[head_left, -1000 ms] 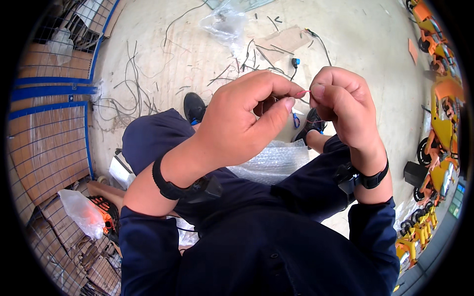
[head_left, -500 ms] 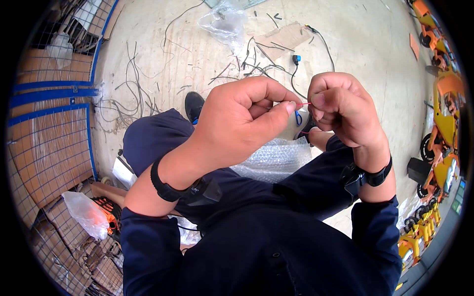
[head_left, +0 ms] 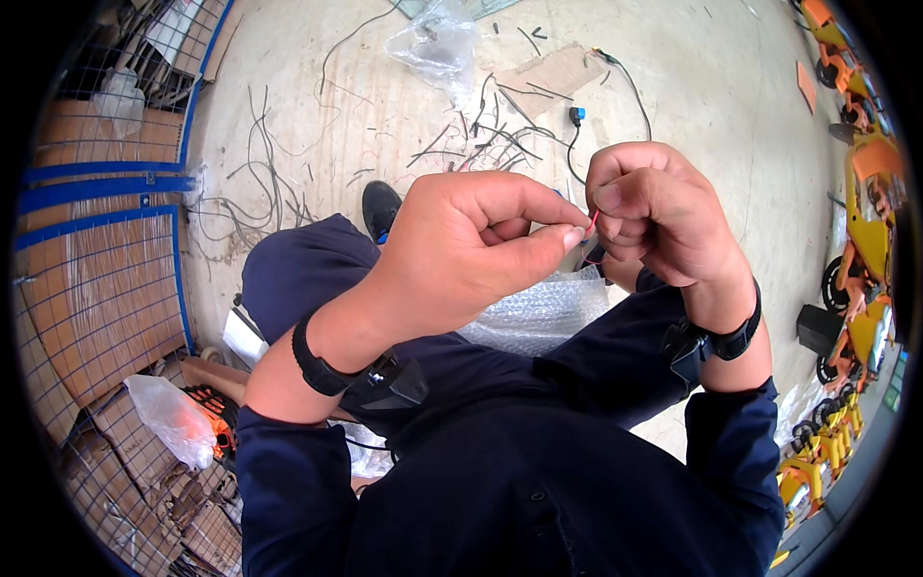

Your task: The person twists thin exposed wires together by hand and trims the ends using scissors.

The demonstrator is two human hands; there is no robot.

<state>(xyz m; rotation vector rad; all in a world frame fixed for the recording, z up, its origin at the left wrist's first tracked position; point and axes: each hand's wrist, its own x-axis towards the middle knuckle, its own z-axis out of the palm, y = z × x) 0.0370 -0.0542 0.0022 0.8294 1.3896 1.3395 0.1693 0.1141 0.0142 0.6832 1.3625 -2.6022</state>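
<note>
A thin red wire (head_left: 593,222) runs between my two hands above my lap. My left hand (head_left: 471,255) is closed, thumb and forefinger pinching the wire near their tips. Close beside it, my right hand (head_left: 668,213) is curled with its thumb pressed on the forefinger, gripping the same wire. Most of the wire inside the right fist is hidden. A little of the red strand also shows as a curve below the right fingers. On both wrists sit black straps with dark boxy devices.
Bubble wrap (head_left: 538,315) lies between my legs. On the floor ahead are scattered cable scraps (head_left: 495,139), a cardboard piece (head_left: 550,82), a clear plastic bag (head_left: 437,48) and a cable with a blue connector (head_left: 577,115). A blue mesh cage (head_left: 106,197) stands left; orange-yellow machines (head_left: 870,192) line the right.
My left hand has dropped slightly, and the right hand has shifted a little left. The wire between them went from nearly level to steeply slanted. The blue loop beneath the hands is now hidden.
</note>
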